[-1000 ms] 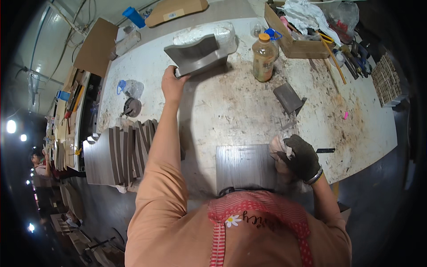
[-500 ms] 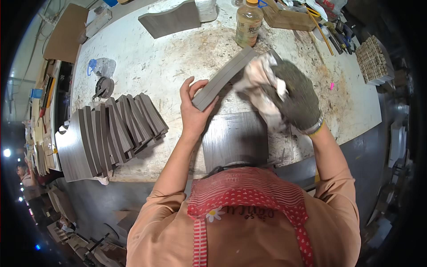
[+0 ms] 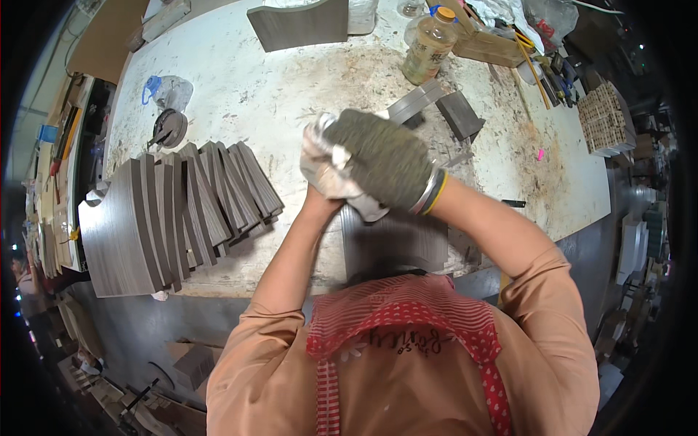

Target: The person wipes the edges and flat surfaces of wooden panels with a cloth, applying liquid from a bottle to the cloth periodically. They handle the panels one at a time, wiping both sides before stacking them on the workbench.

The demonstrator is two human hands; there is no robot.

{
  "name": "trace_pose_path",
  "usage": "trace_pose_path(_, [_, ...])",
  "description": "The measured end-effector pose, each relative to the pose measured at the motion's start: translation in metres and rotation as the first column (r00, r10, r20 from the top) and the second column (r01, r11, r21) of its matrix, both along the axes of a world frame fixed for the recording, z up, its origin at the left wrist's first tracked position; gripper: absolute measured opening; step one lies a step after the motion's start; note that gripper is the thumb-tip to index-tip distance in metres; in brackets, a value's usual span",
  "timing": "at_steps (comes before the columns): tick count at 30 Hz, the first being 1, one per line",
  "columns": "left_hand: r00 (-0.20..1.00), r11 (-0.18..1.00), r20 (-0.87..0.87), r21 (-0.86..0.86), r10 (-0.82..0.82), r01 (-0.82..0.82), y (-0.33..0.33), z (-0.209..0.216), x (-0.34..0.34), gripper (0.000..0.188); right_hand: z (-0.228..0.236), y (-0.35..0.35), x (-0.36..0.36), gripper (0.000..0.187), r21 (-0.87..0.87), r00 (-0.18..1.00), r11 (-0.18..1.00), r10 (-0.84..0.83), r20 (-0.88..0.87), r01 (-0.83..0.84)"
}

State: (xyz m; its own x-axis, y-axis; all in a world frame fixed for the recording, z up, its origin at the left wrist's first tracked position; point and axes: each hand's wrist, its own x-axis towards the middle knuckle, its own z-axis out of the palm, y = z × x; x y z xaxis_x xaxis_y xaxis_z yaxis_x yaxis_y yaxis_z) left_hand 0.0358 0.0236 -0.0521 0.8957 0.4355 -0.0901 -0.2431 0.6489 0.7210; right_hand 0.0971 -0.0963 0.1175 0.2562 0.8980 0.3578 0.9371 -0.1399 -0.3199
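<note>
My right hand (image 3: pixel 382 156), in a dark green knitted glove, is closed on a crumpled whitish rag (image 3: pixel 318 161). It presses the rag onto the near end of a narrow grey wood-grain board (image 3: pixel 416 102); the far end sticks out past the glove. My left hand (image 3: pixel 323 205) is at that near end, its fingers covered by the rag and glove; the board still appears held there. Below both hands a wider grey board (image 3: pixel 396 243) lies flat at the table's front edge. A dark grey block (image 3: pixel 459 116) rests beyond the glove.
Several curved grey boards (image 3: pixel 182 218) lean in a row at the left. A bottle with an orange cap (image 3: pixel 429 47), a wavy-edged grey panel (image 3: pixel 298 25) and a cardboard box (image 3: pixel 487 47) stand toward the back. A tape roll (image 3: pixel 169 128) and a clear plastic container (image 3: pixel 171 92) sit left.
My right hand has moved left with the rag, from the board's far end to its near end, covering my left fingers. The view has shifted slightly.
</note>
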Motion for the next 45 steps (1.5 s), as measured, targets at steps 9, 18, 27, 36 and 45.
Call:
trace_pose_path(9, [0.965, 0.74, -0.262, 0.654, 0.021, 0.161, 0.001, 0.074, -0.001, 0.031, 0.022, 0.011, 0.041, 0.038, -0.499, 0.992, 0.858, -0.116, 0.042, 0.122])
trace_pose_path(18, [0.963, 0.699, -0.231, 0.667, -0.136, 0.258, 0.001, 0.08, 0.013, 0.042, -0.002, -0.033, 0.085, 0.034, -0.333, 0.978, 0.93, -0.095, 0.184, 0.153])
trace_pose_path(27, [0.957, 0.849, -0.251, 0.465, -0.145, 0.25, 0.009, 0.08, 0.021, 0.048, -0.043, -0.102, 0.183, 0.033, -0.239, 0.956, 0.944, -0.173, 0.236, 0.229])
trace_pose_path(36, [0.976, 0.867, -0.007, 0.462, 0.216, -0.188, 0.027, 0.049, 0.061, 0.047, -0.038, -0.09, 0.099, 0.026, 0.011, 0.478, 0.993, -0.045, -0.877, 0.114])
trace_pose_path(45, [0.991, 0.964, -0.078, 0.253, 0.105, -0.083, 0.025, 0.063, 0.13, 0.054, -0.015, -0.05, 0.119, 0.045, 0.192, 0.837, 0.978, 0.041, -0.546, 0.077])
